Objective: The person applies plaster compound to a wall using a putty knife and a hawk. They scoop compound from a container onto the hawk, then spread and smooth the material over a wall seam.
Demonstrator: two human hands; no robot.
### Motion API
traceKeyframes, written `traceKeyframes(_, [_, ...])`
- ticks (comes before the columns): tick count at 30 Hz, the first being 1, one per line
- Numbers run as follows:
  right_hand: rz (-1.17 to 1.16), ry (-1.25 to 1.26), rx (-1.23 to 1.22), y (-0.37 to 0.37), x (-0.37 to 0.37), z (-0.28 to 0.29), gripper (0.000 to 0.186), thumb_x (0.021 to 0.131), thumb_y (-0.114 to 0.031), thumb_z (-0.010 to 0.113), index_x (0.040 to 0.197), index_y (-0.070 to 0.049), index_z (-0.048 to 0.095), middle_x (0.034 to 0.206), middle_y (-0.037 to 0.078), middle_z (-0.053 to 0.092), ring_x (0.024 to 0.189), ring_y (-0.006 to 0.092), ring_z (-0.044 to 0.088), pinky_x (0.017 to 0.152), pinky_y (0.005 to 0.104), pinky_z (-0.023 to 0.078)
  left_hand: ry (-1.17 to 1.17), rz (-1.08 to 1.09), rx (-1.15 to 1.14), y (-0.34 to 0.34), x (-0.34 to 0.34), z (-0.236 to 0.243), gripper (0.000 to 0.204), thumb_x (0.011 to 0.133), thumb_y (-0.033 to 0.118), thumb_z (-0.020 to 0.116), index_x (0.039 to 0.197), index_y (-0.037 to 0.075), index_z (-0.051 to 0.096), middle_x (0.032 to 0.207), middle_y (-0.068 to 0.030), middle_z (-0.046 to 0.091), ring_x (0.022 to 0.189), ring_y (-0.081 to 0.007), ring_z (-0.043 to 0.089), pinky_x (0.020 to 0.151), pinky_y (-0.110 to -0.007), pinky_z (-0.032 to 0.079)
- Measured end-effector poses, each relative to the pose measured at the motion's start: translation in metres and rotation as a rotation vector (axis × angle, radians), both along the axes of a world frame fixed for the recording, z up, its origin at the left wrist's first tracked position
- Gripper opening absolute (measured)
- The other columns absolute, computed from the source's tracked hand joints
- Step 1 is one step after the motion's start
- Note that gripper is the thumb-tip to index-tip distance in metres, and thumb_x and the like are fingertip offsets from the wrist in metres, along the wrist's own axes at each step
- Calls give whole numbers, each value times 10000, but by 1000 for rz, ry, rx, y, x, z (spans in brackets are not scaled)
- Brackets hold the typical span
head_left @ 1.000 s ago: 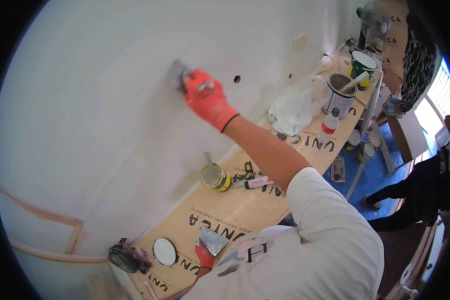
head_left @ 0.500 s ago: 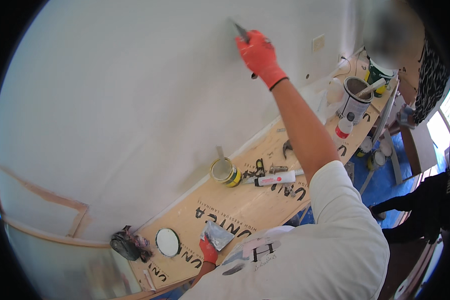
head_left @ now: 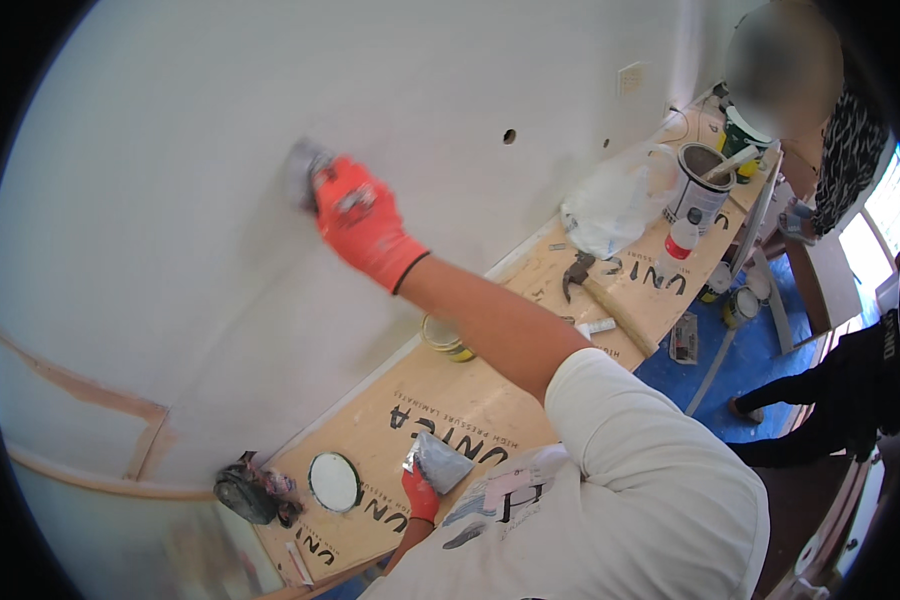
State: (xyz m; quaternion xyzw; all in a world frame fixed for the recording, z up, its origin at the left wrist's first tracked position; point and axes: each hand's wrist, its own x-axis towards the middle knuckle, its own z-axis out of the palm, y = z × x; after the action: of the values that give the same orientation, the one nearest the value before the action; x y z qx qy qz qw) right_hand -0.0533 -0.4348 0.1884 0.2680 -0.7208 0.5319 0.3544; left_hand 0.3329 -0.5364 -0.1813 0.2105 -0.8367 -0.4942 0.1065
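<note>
My right hand [head_left: 363, 220], in a red work glove, is closed round a putty knife [head_left: 308, 172]. Its wide blade, a little blurred, lies on the white wall [head_left: 190, 120]. Low down by my body, my left hand [head_left: 420, 494], also gloved in red, grips a flat grey metal plate [head_left: 443, 463] by one edge. The plate is above the wooden board [head_left: 425, 385]. To the left of that hand lies a round lid with a white inside [head_left: 334, 482]. My right forearm partly hides a yellow-banded can [head_left: 445, 340] standing near the wall.
A claw hammer [head_left: 615, 308], a clear plastic bag [head_left: 610, 205], a red-labelled bottle [head_left: 682, 238] and a large paint can [head_left: 697, 190] sit farther along the board. A dark bag [head_left: 247, 494] lies at the near left end. Two people stand at the right, one beside blue floor sheeting [head_left: 715, 350].
My right hand has swept the putty knife left and down across the wall. The hammer and plastic bag now show more fully. My left hand has stayed nearly still with the plate.
</note>
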Motion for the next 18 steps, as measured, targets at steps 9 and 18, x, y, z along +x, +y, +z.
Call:
traceKeyframes(9, [-436, -226, 9, 189, -141, -5, 307, 959, -388, 511, 1024, -91, 558, 910, 116, 653, 814, 352, 662, 776, 472, 505, 100, 230, 489, 7, -1, 3, 461, 1038, 356, 449, 1263, -34, 549, 1203, -117, 621, 1073, -194, 596, 949, -341, 480])
traceKeyframes(18, [-353, -116, 56, 160, -116, 2, 319, 944, -365, 563, 1062, -75, 622, 988, 130, 650, 934, 376, 621, 800, 460, 499, 54, 174, 359, 7, 1, 0, 405, 1047, 299, 460, 1236, -45, 563, 1152, -110, 636, 1044, -179, 599, 936, -327, 478])
